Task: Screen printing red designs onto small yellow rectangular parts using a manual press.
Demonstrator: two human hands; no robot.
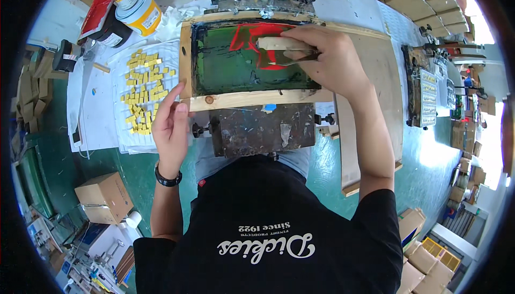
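Jutting from right fingers (302, 33): squeegee (278, 43) (pale)

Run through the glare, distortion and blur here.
Head view: glare whitens the green floor at right; head view: a bright patch near the right rim is washed out; head view: corners go black and straight edges bow outward; head view: the right hand and wooden frame show no obvious blur.
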